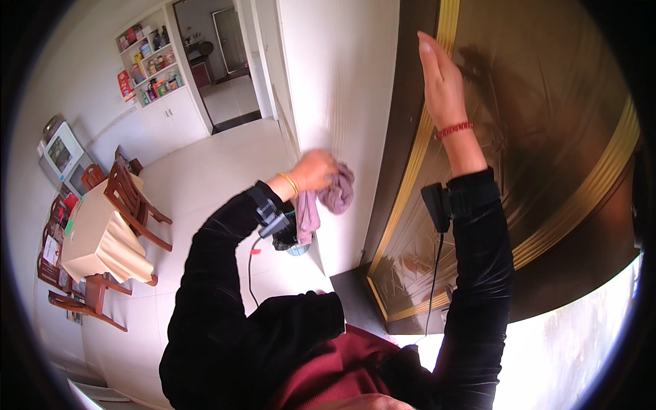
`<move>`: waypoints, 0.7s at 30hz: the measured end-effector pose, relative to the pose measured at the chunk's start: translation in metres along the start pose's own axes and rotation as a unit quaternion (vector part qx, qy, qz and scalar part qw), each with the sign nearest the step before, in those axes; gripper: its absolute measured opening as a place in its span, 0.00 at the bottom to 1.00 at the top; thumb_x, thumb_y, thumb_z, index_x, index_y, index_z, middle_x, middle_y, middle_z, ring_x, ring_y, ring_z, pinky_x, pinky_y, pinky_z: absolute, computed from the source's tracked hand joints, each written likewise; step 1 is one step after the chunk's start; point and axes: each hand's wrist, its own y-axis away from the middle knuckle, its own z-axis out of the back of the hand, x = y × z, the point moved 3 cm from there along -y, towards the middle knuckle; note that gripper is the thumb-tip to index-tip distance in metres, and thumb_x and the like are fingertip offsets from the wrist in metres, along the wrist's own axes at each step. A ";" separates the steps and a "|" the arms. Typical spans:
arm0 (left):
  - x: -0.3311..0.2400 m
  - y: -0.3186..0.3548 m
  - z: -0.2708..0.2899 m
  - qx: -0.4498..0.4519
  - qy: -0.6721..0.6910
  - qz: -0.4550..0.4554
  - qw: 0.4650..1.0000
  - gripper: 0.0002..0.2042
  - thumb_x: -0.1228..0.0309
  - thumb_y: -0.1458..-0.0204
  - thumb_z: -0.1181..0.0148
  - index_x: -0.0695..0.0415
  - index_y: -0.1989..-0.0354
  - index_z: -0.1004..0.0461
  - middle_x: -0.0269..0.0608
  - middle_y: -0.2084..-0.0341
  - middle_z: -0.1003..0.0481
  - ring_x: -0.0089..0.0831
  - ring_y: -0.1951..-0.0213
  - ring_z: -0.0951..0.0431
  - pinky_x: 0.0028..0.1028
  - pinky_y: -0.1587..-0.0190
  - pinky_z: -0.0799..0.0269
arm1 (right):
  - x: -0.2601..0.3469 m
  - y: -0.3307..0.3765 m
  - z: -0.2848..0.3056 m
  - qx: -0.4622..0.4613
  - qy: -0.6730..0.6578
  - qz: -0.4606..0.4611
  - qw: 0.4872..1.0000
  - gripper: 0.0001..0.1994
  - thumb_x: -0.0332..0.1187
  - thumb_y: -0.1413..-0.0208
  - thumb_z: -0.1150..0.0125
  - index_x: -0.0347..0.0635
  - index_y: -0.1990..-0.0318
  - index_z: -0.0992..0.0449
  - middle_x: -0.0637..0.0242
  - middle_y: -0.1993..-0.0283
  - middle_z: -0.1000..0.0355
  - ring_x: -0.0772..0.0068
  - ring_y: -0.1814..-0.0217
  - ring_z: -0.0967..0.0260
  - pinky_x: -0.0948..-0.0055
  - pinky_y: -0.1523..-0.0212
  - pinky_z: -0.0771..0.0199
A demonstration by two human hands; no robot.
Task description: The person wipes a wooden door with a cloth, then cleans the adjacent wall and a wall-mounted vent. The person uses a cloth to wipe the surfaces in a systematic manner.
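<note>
A mauve cloth (pixel 337 193) is bunched in my left hand (pixel 313 171), and one end of it hangs down. The closed fingers hold it close to a smooth white wall panel (pixel 345 82); whether cloth and panel touch, I cannot tell. My right hand (pixel 444 85) is raised with its fingers stretched out and together, holding nothing. It is beside the dark edge of a brown door (pixel 547 116) with gold trim; contact there is unclear. Both wrists wear black straps with small devices and cables.
Below the cloth, a small bin (pixel 295 249) with a dark bag stands on the pale tiled floor (pixel 198 205). To the left are a table (pixel 102 229) with a beige cloth and wooden chairs (pixel 133 198). Filled shelves (pixel 150 61) flank an open doorway (pixel 215 61).
</note>
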 end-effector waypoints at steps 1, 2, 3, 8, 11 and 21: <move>0.007 -0.007 0.032 -0.044 0.001 0.006 0.999 0.07 0.67 0.66 0.43 0.54 0.78 0.24 0.42 0.72 0.26 0.44 0.62 0.27 0.42 0.59 0.32 | 0.002 0.004 0.000 0.004 0.001 0.004 1.000 0.22 0.44 0.35 0.54 0.32 0.46 0.28 0.49 0.47 0.27 0.53 0.43 0.31 0.67 0.43 0.34; 0.014 -0.016 0.066 -0.083 -0.040 -0.020 0.996 0.07 0.67 0.66 0.42 0.55 0.77 0.24 0.43 0.69 0.26 0.46 0.60 0.27 0.43 0.57 0.32 | 0.004 0.008 -0.001 0.008 0.003 0.006 1.000 0.22 0.44 0.35 0.54 0.32 0.46 0.28 0.49 0.47 0.27 0.53 0.43 0.31 0.67 0.43 0.34; 0.022 -0.027 0.104 -0.128 -0.082 -0.051 0.987 0.08 0.68 0.67 0.42 0.56 0.77 0.25 0.45 0.66 0.26 0.48 0.58 0.27 0.44 0.55 0.31 | 0.005 0.012 -0.001 0.009 0.004 0.005 1.000 0.22 0.44 0.35 0.54 0.32 0.46 0.28 0.49 0.47 0.28 0.53 0.43 0.31 0.66 0.43 0.34; 0.061 -0.081 0.293 -0.276 -0.285 -0.028 0.917 0.08 0.69 0.63 0.40 0.58 0.74 0.26 0.49 0.59 0.26 0.51 0.52 0.27 0.45 0.50 0.31 | -0.004 0.033 -0.007 0.057 -0.008 -0.072 0.996 0.23 0.44 0.33 0.56 0.34 0.42 0.30 0.56 0.41 0.31 0.64 0.36 0.37 0.71 0.36 0.42; 0.087 -0.108 0.346 -0.391 -0.258 0.028 0.883 0.09 0.73 0.60 0.45 0.57 0.70 0.20 0.42 0.67 0.21 0.45 0.60 0.25 0.37 0.55 0.29 | -0.014 0.042 -0.010 0.075 -0.009 -0.068 0.995 0.22 0.43 0.32 0.56 0.34 0.42 0.30 0.57 0.41 0.30 0.65 0.36 0.37 0.71 0.36 0.42; 0.071 -0.035 0.141 -0.325 -0.139 -0.108 0.929 0.07 0.70 0.73 0.41 0.56 0.88 0.33 0.42 0.69 0.28 0.46 0.60 0.28 0.42 0.55 0.32 | -0.031 0.069 -0.042 0.044 -0.004 -0.081 0.996 0.18 0.39 0.34 0.53 0.37 0.45 0.28 0.53 0.45 0.29 0.58 0.41 0.34 0.66 0.41 0.36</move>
